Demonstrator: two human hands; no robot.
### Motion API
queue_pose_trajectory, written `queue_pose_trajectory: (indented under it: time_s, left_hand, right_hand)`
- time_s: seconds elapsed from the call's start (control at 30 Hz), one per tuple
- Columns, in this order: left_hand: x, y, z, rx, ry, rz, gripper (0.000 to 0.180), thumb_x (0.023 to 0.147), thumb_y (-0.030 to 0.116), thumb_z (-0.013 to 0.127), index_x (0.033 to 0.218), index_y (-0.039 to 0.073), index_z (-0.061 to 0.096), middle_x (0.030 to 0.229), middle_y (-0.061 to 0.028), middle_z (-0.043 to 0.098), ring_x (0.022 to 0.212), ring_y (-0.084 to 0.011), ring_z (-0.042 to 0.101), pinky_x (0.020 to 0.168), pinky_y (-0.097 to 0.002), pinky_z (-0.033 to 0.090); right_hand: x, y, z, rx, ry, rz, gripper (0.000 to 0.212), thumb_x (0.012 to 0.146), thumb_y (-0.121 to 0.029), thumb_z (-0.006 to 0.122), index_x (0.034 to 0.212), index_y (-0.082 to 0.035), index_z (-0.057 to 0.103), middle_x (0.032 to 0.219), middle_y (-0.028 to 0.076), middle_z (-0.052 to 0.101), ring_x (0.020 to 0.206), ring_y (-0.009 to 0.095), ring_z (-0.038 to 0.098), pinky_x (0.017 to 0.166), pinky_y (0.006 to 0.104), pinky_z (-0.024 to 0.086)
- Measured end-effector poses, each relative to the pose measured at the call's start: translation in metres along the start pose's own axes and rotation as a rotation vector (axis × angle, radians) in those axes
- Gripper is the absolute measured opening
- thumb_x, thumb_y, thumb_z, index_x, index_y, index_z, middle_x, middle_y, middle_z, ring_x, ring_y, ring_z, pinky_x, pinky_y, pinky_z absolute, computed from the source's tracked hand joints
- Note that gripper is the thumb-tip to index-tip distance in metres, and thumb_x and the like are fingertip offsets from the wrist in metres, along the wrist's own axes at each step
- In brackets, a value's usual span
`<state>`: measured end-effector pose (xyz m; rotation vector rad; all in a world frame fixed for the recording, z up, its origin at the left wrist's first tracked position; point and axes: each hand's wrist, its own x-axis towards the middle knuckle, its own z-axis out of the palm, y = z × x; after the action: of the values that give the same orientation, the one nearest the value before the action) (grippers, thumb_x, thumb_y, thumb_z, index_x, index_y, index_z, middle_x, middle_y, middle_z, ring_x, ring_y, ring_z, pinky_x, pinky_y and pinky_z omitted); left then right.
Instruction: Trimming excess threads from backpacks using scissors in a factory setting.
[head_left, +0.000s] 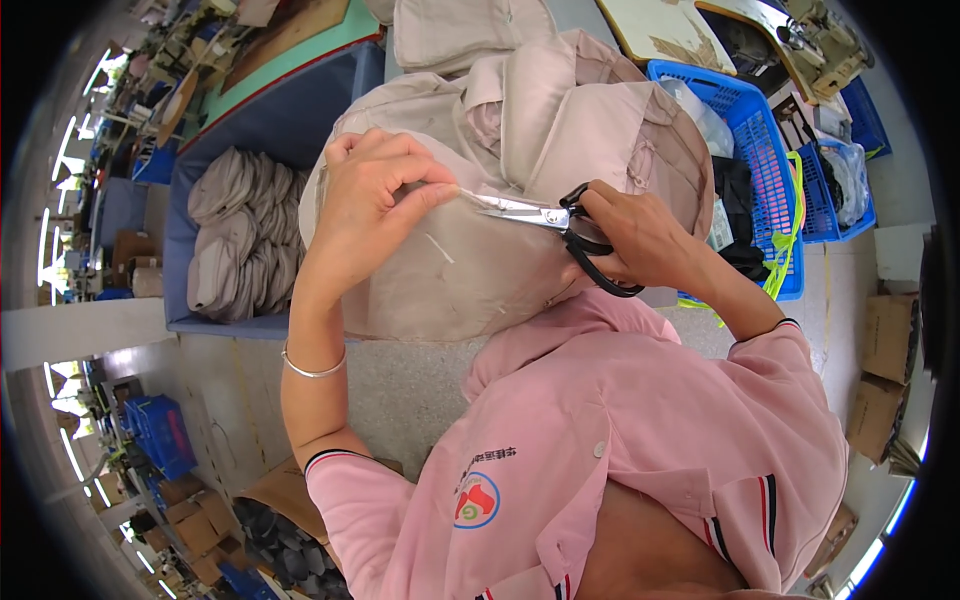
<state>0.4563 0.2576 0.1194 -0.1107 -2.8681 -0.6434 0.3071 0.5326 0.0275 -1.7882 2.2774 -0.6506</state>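
Note:
A large beige sewn fabric piece, like an unfinished bag, is spread over the work surface in front of me. My left hand pinches a thin, pale fabric strip between thumb and forefinger, above the bag. From the right, my right hand grips black-handled scissors by their loops. Their blades point left, with the tips at the strip close to my left fingertips; I cannot tell whether the blades touch it. A loose white thread lies on the fabric below.
On the left, a blue-grey bin holds stacked beige pieces. A blue plastic basket with bags and dark material stands close on the right. More beige fabric lies at the far side. Cardboard boxes stand at the right.

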Motion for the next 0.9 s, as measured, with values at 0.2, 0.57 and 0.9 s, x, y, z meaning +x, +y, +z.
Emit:
queue_pose_trajectory:
  time_s: [0.2, 0.57, 0.9]
  left_hand:
    - [-0.004, -0.002, -0.002, -0.017, -0.009, -0.027, 0.011, 0.088, 0.020, 0.073, 0.085, 0.009, 0.074, 0.086, 0.0026, 0.063, 0.090, -0.0148, 0.054, 0.101, -0.0367, 0.027]
    - [-0.008, -0.008, -0.005, 0.027, 0.118, 0.002, 0.010, 0.086, 0.017, 0.073, 0.089, 0.008, 0.075, 0.089, -0.0008, 0.065, 0.092, -0.0196, 0.057, 0.095, -0.0364, 0.035]
    - [-0.011, -0.016, 0.001, -0.079, 0.156, -0.022, 0.010, 0.087, 0.015, 0.072, 0.092, 0.007, 0.075, 0.091, -0.0027, 0.066, 0.094, -0.0223, 0.058, 0.094, -0.0355, 0.037]
  right_hand:
    - [-0.006, -0.008, 0.008, 0.031, -0.004, 0.040, 0.059, 0.084, -0.053, 0.074, 0.093, 0.000, 0.051, 0.090, 0.018, 0.059, 0.072, 0.040, 0.064, 0.063, 0.0464, 0.052]
    - [-0.005, 0.003, 0.009, 0.023, 0.048, 0.068, 0.065, 0.081, -0.058, 0.076, 0.099, 0.001, 0.054, 0.094, 0.018, 0.060, 0.079, 0.039, 0.065, 0.067, 0.0453, 0.052]
    - [0.018, -0.019, 0.007, 0.047, 0.006, 0.056, 0.064, 0.083, -0.058, 0.074, 0.095, 0.000, 0.053, 0.091, 0.020, 0.061, 0.077, 0.041, 0.063, 0.067, 0.0468, 0.050]
